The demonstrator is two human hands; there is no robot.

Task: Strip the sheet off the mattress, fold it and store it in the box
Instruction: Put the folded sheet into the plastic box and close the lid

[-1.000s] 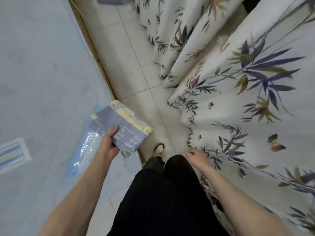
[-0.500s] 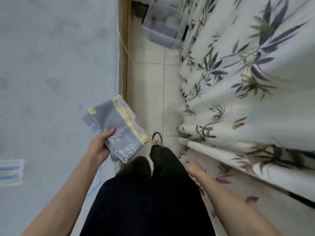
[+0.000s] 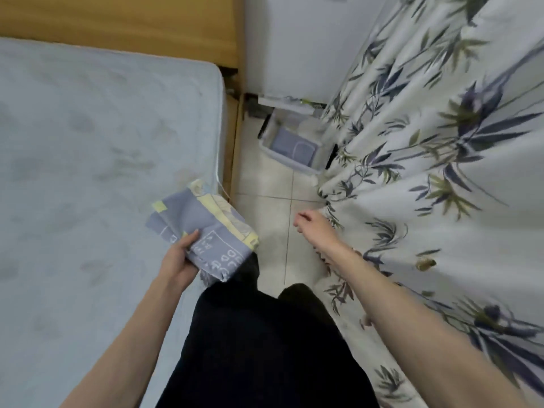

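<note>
My left hand (image 3: 179, 260) grips a folded blue-grey sheet (image 3: 206, 231) with pale yellow bands and white lettering, held over the edge of the bare pale-blue mattress (image 3: 88, 172). My right hand (image 3: 309, 220) hangs over the tiled floor with loosely curled fingers and holds nothing. A clear plastic box (image 3: 291, 142) stands on the floor ahead, near the corner, with blue-grey fabric inside it. The curtain partly covers the box's right side.
A white curtain (image 3: 441, 142) printed with bamboo leaves hangs along the right of the narrow tiled aisle (image 3: 270, 198). A wooden headboard (image 3: 132, 22) and wooden bed frame run behind and beside the mattress. My black-clad legs (image 3: 265, 334) stand in the aisle.
The view has swung up and forward along the aisle, bringing the box and headboard into sight. My right hand rose away from my leg. The sheet stays in my left hand.
</note>
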